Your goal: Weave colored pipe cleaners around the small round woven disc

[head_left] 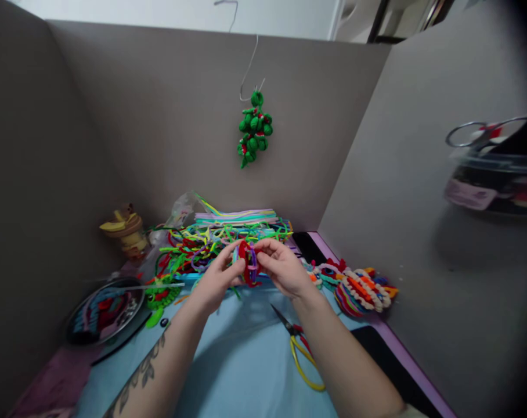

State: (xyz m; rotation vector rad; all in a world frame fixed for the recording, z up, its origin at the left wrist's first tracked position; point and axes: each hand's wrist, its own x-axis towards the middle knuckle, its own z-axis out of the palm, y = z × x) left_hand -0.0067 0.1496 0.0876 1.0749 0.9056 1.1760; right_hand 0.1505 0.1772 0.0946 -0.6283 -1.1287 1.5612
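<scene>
Both my hands meet over the light blue table top [241,360], pinching one small coiled pipe-cleaner piece [247,262] of red and purple. My left hand [215,281] grips its left side with thumb and fingers closed. My right hand [281,267] grips its right side, fingers curled round it. Just behind the piece lies a heap of loose pipe cleaners [211,238] in green, yellow, red and pastel colours.
Yellow-handled scissors [299,348] lie under my right forearm. Finished multicoloured pipe-cleaner figures [359,287] sit at the right. A round tin [103,312] holds scraps at the left, beside a yellow figure [125,229]. A green pipe-cleaner ornament [255,129] hangs on the grey partition. A clear container [494,174] stands at far right.
</scene>
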